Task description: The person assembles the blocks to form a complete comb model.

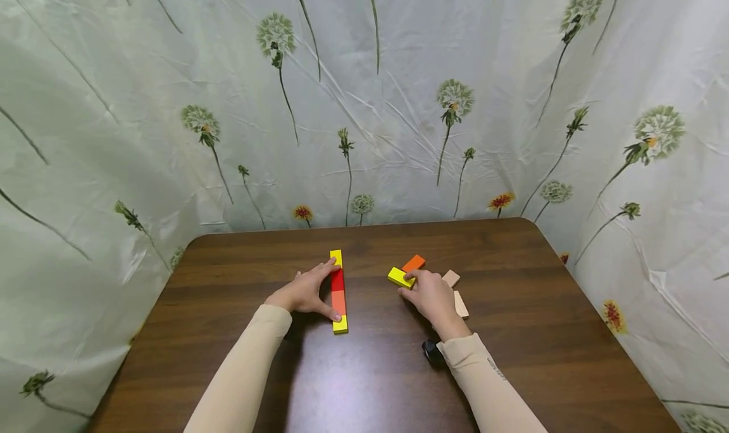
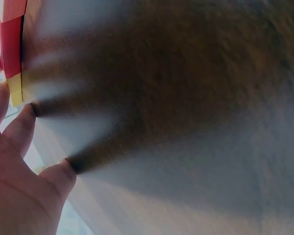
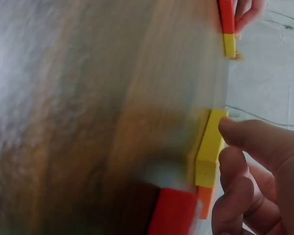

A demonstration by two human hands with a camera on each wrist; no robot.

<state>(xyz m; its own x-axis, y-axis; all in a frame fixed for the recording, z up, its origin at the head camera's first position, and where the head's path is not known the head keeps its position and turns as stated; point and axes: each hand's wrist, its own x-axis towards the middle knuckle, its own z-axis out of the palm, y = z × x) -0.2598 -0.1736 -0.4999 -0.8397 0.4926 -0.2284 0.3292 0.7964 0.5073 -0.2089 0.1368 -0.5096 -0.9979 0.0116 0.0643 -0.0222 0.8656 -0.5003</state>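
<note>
Beside my left hand (image 1: pixel 307 290) lies a straight row of wooden blocks: a yellow block (image 1: pixel 336 254) at the far end, a red block (image 1: pixel 338 281), an orange-pink block (image 1: pixel 338 302) and a near yellow block (image 1: pixel 340 325). My left fingers and thumb are spread along it, with the thumb at the near end and a fingertip at the far end. To the right, my right hand (image 1: pixel 434 297) pinches another yellow block (image 3: pixel 213 142) between thumb and finger. An orange block (image 1: pixel 414 263) lies beside it. A separate red block (image 3: pixel 173 210) shows only in the right wrist view.
Two plain wood-coloured blocks, one upper (image 1: pixel 451 278) and one lower (image 1: pixel 461 305), lie just right of my right hand. The brown table (image 1: pixel 228 262) has rounded far corners. A flower-patterned curtain (image 1: pixel 387 123) hangs behind it.
</note>
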